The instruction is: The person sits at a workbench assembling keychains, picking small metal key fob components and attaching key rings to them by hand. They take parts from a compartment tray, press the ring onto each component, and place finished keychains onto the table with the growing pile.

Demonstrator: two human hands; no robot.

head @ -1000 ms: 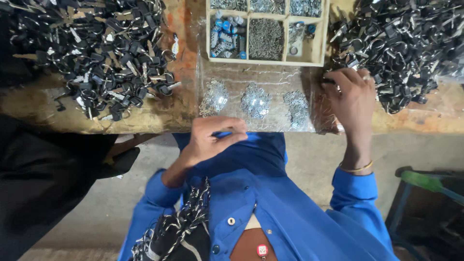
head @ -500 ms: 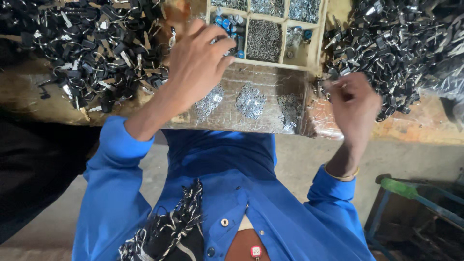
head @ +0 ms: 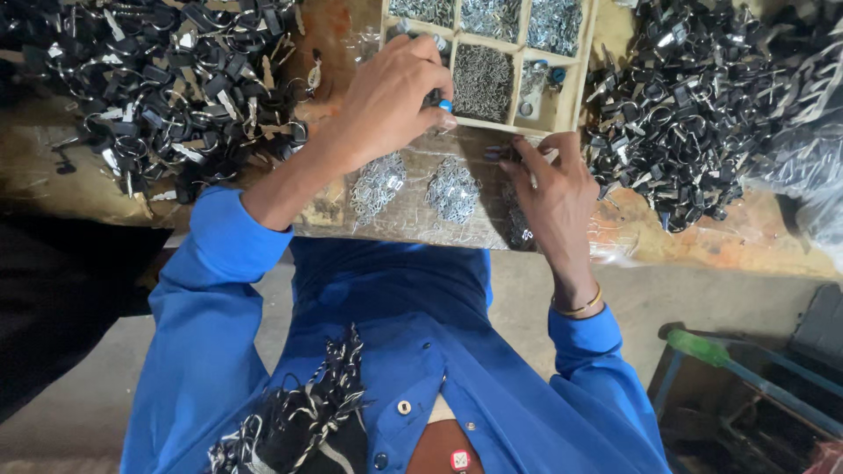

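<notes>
My left hand is closed around a small blue-tipped tool at the near left corner of a wooden compartment tray. My right hand lies on the bench just below the tray, fingertips pinching a small dark metal piece. Between the hands, small heaps of shiny metal links rest on a plastic-wrapped board. The tray's compartments hold small silvery parts and a few blue-capped pieces.
Heaps of black-and-metal key-ring parts fill the bench at left and right. A bag of silvery parts lies far right. A green-handled tool and a blue frame stand on the floor at lower right.
My left hand rose from my lap to the tray's near corner with the blue-tipped tool. My right hand shifted left from the right-hand pile to the board below the tray.
</notes>
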